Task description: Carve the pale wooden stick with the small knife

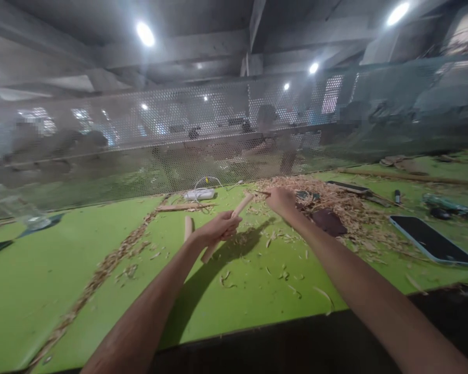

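Note:
My left hand point(221, 227) is closed around a pale wooden stick point(242, 205), which slants up to the right over the green table. The stick's lower end pokes out beneath the fist. Just beyond its upper end, my right hand point(281, 201) is closed on a thin, brownish tool point(262, 193); most of it is hidden in the fingers, so its kind is unclear. A second pale wooden piece point(188, 227) lies left of my left hand. Curled wood shavings point(284, 272) are scattered below both hands.
A large heap of shavings point(359, 213) spreads right of my right hand, with a dark reddish piece point(329, 222) on it. A phone point(432, 240) lies at the right. A white power strip point(199, 194) sits before the perforated screen point(203, 135). A clear bottle point(35, 218) stands left.

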Motion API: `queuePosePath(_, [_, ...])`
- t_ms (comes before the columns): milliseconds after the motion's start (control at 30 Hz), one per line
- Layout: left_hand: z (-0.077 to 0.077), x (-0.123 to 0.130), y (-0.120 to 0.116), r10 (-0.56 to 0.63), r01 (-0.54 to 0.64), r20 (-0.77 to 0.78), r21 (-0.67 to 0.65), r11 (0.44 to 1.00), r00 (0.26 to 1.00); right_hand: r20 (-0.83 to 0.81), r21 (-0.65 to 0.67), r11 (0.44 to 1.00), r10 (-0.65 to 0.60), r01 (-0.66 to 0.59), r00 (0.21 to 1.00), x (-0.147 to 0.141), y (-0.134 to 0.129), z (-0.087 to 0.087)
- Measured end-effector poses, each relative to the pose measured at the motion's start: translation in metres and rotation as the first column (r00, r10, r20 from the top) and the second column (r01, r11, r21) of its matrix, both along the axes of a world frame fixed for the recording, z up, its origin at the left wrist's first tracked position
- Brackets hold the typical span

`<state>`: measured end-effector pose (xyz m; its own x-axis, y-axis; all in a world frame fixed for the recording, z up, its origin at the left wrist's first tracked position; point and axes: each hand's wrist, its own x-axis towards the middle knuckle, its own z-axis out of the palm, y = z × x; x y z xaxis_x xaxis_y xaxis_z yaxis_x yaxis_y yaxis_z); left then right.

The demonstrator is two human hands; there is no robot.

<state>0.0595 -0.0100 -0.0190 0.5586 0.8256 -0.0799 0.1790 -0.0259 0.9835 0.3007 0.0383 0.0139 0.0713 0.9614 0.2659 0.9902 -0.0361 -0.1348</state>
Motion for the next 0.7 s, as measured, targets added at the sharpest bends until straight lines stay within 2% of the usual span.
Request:
queuePosePath(133, [-0.007,0.006,-0.001,0.1,-0.1,0.003,0.003,0.995,0.995,0.014,-0.056,0.995,0.083,-0.082,0.996,-0.011,-0.008,-0.004])
queuePosePath(233, [-0.009,0.012,-0.003,0.12,-0.12,-0.004,0.006,0.993,0.993,0.029,-0.09,0.987,0.138,-0.135,0.99,-0.021,-0.01,-0.009])
queuePosePath(433, [-0.01,0.024,-0.009,0.169,-0.169,0.014,-0.029,0.985,0.985,0.055,-0.17,0.979,0.128,-0.117,0.99,-0.041,-0.009,-0.013])
queuePosePath(700, [-0.006,0.038,-0.02,0.175,-0.175,-0.022,-0.017,0.984,0.984,0.059,-0.079,0.991,0.117,-0.112,0.991,-0.041,-0.02,-0.009])
